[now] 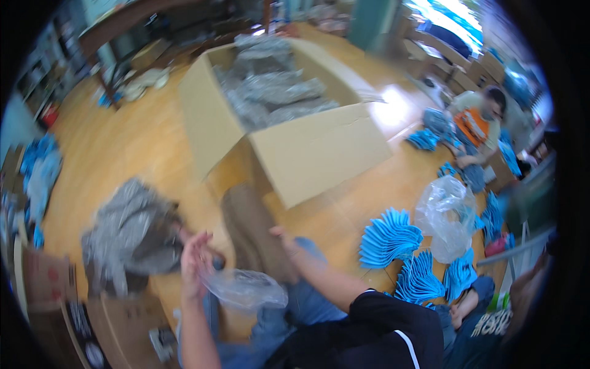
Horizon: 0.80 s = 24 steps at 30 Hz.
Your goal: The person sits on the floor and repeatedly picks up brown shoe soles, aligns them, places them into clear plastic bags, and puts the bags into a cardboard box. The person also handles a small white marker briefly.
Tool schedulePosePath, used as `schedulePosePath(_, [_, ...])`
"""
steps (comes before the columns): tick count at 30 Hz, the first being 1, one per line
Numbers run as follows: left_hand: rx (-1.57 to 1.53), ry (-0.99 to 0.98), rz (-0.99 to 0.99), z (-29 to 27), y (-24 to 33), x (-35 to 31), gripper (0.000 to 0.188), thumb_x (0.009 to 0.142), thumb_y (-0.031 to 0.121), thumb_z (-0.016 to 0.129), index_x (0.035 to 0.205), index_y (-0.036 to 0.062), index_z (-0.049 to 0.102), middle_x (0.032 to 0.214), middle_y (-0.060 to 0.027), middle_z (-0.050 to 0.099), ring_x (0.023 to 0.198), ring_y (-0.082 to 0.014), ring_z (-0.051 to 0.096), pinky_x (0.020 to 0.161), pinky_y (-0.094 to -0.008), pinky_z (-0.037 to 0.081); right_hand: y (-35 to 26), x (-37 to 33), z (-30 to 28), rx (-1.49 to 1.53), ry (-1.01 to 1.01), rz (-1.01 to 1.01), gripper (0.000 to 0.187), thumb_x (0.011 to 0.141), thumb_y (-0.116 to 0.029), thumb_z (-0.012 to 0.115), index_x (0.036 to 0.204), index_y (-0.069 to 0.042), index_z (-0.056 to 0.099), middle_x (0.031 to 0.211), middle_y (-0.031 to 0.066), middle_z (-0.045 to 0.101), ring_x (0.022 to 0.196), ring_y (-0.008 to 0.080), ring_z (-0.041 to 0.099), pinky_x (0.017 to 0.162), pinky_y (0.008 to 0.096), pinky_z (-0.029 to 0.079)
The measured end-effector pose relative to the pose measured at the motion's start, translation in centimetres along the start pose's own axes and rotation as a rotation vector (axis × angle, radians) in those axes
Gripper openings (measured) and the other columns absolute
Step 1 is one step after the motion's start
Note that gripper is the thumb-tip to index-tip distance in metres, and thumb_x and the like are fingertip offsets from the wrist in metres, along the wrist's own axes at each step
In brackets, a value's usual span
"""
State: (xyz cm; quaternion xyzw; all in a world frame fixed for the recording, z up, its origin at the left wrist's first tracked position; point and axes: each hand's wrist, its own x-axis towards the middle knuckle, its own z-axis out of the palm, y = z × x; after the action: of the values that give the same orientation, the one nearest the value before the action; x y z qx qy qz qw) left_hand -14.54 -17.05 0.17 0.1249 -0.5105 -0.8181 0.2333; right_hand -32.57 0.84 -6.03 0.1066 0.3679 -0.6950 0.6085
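My left hand (194, 263) is raised in front of me, with a clear plastic bag (249, 289) hanging from it toward the right. The fingers look partly curled, and their hold on the bag is blurred. In my right hand (284, 241) is a long brown bundle (246, 224), perhaps folded cloth, gripped along its right side above my lap. Beyond it stands a large open cardboard box (319, 147) filled with plastic-wrapped greyish bundles (276, 86). On the floor to the left lies a heap of similar wrapped bundles (132, 227).
Fanned stacks of blue pieces (388, 238) lie on the floor at right beside a clear plastic sack (447, 215). One person (482, 123) sits at far right; another person's foot (464, 307) shows nearby. Cardboard boxes (126, 326) stand at lower left, a wooden table (123, 24) behind.
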Motion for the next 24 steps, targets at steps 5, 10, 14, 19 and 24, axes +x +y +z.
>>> schedulePosePath(5, [0.566,-0.268,0.019,0.4,7.6,-7.6,0.090,0.056,0.044,0.090,0.128,0.0058,0.051,0.132,-0.0090,0.048,0.089,-0.0113,0.048,0.074,-0.0249,0.042,-1.3,-10.5,-4.0,0.105,-0.153,-0.085,0.056,0.081,-0.034,0.060,0.126,-0.001,0.057,0.114,0.0177,0.065,0.099,0.0312,0.062,0.091,0.0437,0.049])
schedulePosePath(10, [1.188,-0.579,0.060,3.2,3.4,-13.6,0.077,0.054,0.037,0.091,0.114,0.0032,0.057,0.115,-0.0162,0.053,0.107,-0.0330,0.052,0.092,-0.0382,0.043,1.1,-13.7,-6.5,0.387,-0.531,-0.135,0.059,0.081,-0.033,0.061,0.130,-0.001,0.053,0.119,0.0190,0.063,0.103,0.0312,0.062,0.094,0.0442,0.048])
schedulePosePath(14, [1.277,-0.543,-0.239,2.8,0.1,-18.8,0.050,0.083,0.036,0.075,0.122,0.0110,0.058,0.127,-0.0141,0.056,0.115,-0.0280,0.053,0.102,-0.0411,0.040,1.1,-15.3,-8.4,0.454,-0.774,-0.211,0.063,0.081,-0.033,0.061,0.133,0.000,0.051,0.122,0.0200,0.062,0.107,0.0313,0.061,0.095,0.0446,0.048])
schedulePosePath(19, [1.179,-0.560,-0.447,0.3,-5.3,-19.4,0.042,0.082,0.032,0.076,0.112,0.0070,0.062,0.114,-0.0133,0.061,0.108,-0.0245,0.056,0.097,-0.0381,0.043,0.3,-16.2,-8.6,0.450,-0.590,-0.319,0.067,0.079,-0.032,0.063,0.138,-0.002,0.046,0.131,0.0183,0.056,0.113,0.0308,0.057,0.099,0.0436,0.045])
schedulePosePath(24, [1.066,-0.600,-0.633,-1.0,-6.3,-21.2,0.034,0.081,0.028,0.077,0.102,0.0030,0.066,0.102,-0.0126,0.065,0.102,-0.0210,0.059,0.092,-0.0350,0.045,-0.1,-16.0,-8.7,0.454,-0.690,-0.285,0.072,0.076,-0.028,0.066,0.139,-0.001,0.044,0.135,0.0190,0.052,0.119,0.0326,0.053,0.105,0.0460,0.040])
